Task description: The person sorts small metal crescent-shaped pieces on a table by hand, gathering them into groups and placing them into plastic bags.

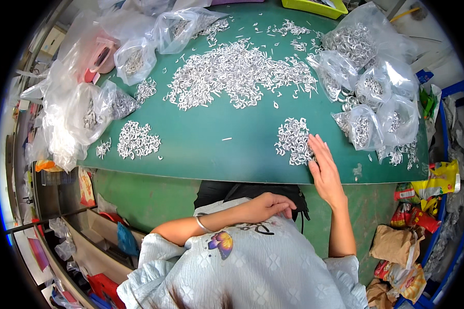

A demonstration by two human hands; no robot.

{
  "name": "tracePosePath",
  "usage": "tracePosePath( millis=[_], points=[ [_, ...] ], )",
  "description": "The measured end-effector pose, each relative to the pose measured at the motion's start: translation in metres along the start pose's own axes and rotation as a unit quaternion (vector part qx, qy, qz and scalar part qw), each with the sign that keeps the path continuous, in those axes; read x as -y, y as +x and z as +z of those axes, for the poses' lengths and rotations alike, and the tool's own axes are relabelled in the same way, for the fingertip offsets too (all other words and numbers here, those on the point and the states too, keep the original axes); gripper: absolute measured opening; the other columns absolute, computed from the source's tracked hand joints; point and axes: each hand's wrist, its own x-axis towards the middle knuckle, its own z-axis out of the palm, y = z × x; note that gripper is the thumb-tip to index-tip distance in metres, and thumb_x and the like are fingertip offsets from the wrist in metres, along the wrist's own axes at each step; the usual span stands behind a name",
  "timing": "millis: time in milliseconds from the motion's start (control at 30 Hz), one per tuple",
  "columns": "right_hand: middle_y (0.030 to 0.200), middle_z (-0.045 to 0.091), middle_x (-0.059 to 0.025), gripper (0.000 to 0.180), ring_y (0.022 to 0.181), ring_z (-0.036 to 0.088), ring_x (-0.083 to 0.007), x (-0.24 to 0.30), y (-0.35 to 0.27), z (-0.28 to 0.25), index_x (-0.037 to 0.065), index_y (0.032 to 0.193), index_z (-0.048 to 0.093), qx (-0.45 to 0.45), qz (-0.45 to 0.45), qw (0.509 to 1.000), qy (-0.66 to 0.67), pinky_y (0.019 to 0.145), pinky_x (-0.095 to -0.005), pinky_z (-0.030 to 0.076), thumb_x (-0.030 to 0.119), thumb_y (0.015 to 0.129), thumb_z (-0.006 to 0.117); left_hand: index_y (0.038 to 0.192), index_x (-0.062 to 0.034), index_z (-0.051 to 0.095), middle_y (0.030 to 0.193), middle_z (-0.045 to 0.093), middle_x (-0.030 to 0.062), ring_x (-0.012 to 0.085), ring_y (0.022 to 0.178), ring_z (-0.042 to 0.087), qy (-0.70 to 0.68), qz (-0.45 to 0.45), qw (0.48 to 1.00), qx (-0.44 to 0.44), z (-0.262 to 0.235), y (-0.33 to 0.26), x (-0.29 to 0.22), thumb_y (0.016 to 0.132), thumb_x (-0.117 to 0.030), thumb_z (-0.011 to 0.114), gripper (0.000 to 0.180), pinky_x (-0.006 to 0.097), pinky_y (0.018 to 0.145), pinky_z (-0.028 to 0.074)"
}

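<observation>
My right hand (324,167) lies open with its fingers stretched out, its fingertips touching the right edge of a small pile of silver metal pieces (293,141). These look like small curved hooks or clasps; their exact kind is too small to tell. My left hand (271,207), below a silver bangle (202,222), rests before my body off the table edge. Its fingers are loosely curled together, and nothing shows in them. A similar small pile (138,140) sits at the left. Farther back spreads a large heap (237,72) of the same kind of pieces.
The green table (216,149) carries clear bags of metal pieces at the left (134,62) and right (368,87). A pink container (104,54) stands among the left bags. A yellow-green tray (317,6) is at the back. Snack packets (438,180) and a paper bag (396,244) lie lower right.
</observation>
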Motion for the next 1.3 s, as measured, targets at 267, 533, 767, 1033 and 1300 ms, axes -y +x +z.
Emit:
tracePosePath(
  millis=[267,533,767,1033,1300],
  points=[
    [0.148,0.042,-0.0173,0.050,0.138,0.038,-0.0353,0.012,-0.003,0.017,-0.003,0.138,0.046,-0.013,-0.037,0.994,-0.100,0.114,-0.0465,0.030,0.017,0.093,0.058,0.137,0.0065,0.041,0.140,0.046,0.0266,0.0342,0.130,0.049,-0.469,-0.030,0.882,-0.044,-0.012,0.041,0.045,0.104,-0.027,0.040,0.047,0.045,0.111,0.039],
    [0.145,0.045,-0.0179,0.054,0.136,0.041,-0.0365,0.021,-0.022,0.023,-0.003,0.137,0.047,-0.035,-0.041,0.998,-0.037,0.112,-0.0470,0.033,0.013,0.088,0.063,0.140,0.0025,0.040,0.144,0.044,0.0225,0.0339,0.135,0.044,-0.595,0.034,0.801,0.063,-0.004,0.055,0.050,0.103,-0.033,0.041,0.052,0.046,0.115,0.032],
    [0.141,0.049,-0.0179,0.057,0.134,0.043,-0.0365,0.028,-0.043,0.027,-0.004,0.133,0.050,0.013,-0.075,0.995,-0.071,0.112,-0.0474,0.034,0.003,0.079,0.065,0.136,0.0032,0.046,0.139,0.050,0.0205,0.0307,0.127,0.051,-0.632,0.122,0.754,0.128,-0.002,0.059,0.066,0.099,-0.029,0.045,0.049,0.045,0.110,0.037],
    [0.139,0.052,-0.0173,0.052,0.134,0.045,-0.0363,0.030,-0.058,0.043,-0.004,0.127,0.056,-0.013,-0.103,0.993,-0.052,0.110,-0.0506,0.035,0.002,0.075,0.064,0.121,0.0005,0.055,0.131,0.056,0.0175,0.0283,0.126,0.051,-0.698,0.147,0.687,0.139,-0.001,0.057,0.068,0.096,-0.019,0.049,0.033,0.044,0.107,0.040],
    [0.131,0.058,-0.0187,0.040,0.129,0.050,-0.0377,0.021,-0.074,0.063,-0.003,0.119,0.062,-0.027,-0.175,0.984,0.000,0.106,-0.0518,0.038,0.015,0.083,0.063,0.125,-0.0018,0.054,0.130,0.057,0.0157,0.0294,0.126,0.051,-0.641,0.078,0.763,0.022,-0.005,0.052,0.066,0.097,-0.018,0.049,0.033,0.047,0.111,0.037]
  ],
)
